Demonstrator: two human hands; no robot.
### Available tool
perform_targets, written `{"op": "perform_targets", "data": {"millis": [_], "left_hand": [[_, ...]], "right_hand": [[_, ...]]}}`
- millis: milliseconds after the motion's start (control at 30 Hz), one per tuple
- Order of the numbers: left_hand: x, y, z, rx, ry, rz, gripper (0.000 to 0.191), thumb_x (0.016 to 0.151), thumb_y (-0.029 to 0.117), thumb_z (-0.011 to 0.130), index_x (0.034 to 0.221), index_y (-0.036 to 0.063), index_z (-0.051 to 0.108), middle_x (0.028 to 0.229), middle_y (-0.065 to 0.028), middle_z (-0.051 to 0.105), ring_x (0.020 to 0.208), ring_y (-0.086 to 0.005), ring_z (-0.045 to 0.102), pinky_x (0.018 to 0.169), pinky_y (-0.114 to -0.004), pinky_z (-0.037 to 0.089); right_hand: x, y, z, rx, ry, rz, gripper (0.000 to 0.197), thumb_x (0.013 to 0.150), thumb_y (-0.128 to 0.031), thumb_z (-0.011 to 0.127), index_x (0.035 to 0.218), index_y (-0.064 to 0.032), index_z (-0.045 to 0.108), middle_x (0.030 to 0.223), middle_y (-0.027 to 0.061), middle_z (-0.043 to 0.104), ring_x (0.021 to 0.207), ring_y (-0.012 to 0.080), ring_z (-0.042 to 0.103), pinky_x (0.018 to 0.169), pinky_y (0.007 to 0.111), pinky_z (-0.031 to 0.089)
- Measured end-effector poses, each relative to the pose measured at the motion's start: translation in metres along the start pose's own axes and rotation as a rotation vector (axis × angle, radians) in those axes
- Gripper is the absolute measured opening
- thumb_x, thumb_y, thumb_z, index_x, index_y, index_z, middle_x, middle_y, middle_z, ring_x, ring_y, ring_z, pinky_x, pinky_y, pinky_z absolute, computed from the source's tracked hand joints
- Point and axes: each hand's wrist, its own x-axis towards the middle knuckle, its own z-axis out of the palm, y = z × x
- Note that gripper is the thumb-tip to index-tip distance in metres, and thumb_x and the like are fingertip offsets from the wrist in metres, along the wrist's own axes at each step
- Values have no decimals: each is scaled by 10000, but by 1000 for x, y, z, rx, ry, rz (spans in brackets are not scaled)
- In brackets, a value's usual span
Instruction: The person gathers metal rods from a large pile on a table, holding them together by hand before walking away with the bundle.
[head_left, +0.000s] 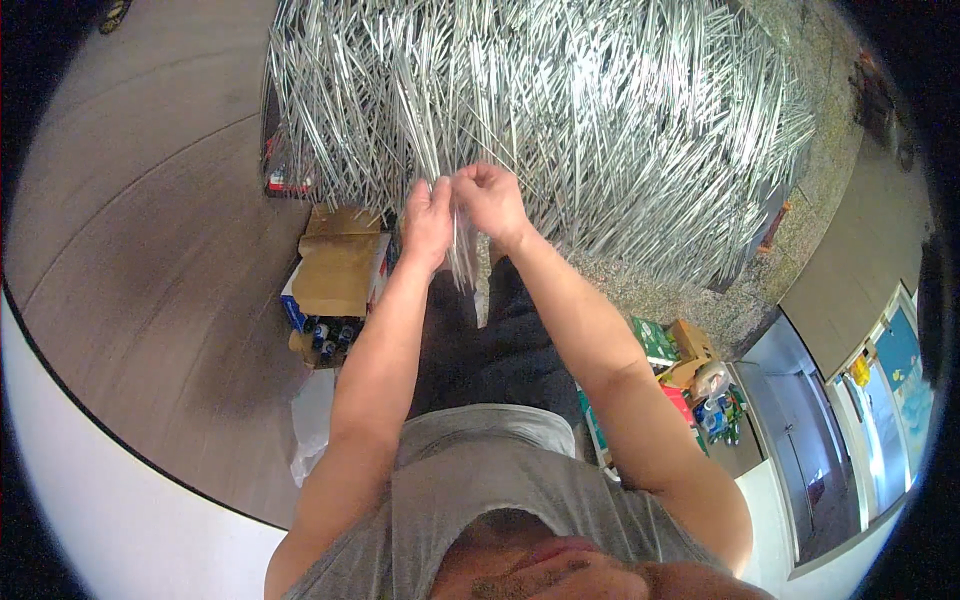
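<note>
A wide heap of thin, shiny silvery strips (615, 112) lies before me, most of them pointing roughly towards and away from me. My left hand (428, 225) is closed around a small bundle of these strips (421, 127), whose far ends reach over the heap and whose near ends hang below the hand. Close beside it, my right hand (491, 199) has its fingertips pinched together at the bundle's edge, over the near side of the heap. Whether a strip is between those fingertips cannot be told.
Left of my legs stands an opened cardboard box (334, 285) with bottles (330, 337) by it and a white plastic bag (311, 416) nearer me. At the right are more cartons (690, 345) and a bagged item (711, 380). A speckled floor (720, 319) borders the heap.
</note>
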Motion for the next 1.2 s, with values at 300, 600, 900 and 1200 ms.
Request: {"op": "perform_targets", "data": {"millis": [300,600,900,1200], "left_hand": [[-10,24,4,-5,-130,-25,125,945,128,509,1025,37,543,858,5,566,732,-74,502,633,-231,429],[-7,46,4,-115,-65,-100,137,958,169,476,1012,44,467,778,2,481,585,-78,444,493,-229,353],[-3,53,-13,-112,-19,-93,180,965,239,479,883,79,466,618,36,445,507,-51,406,433,-223,315],[-10,41,-19,-99,-24,-108,175,963,228,483,873,79,463,597,38,426,491,-49,386,415,-222,292]], "right_hand": [[-10,0,0,99,119,-62,134,857,-81,566,800,38,592,703,69,637,577,107,575,529,262,478],[11,18,-67,-236,466,-190,223,833,-179,523,855,23,616,705,130,638,643,192,592,647,322,484],[20,-10,-70,-1015,389,-305,264,842,-267,566,1050,-105,589,872,153,660,795,342,634,709,446,499],[42,5,-47,-1195,311,-407,221,819,-240,569,920,-44,559,789,157,645,732,338,634,659,446,501]]}}
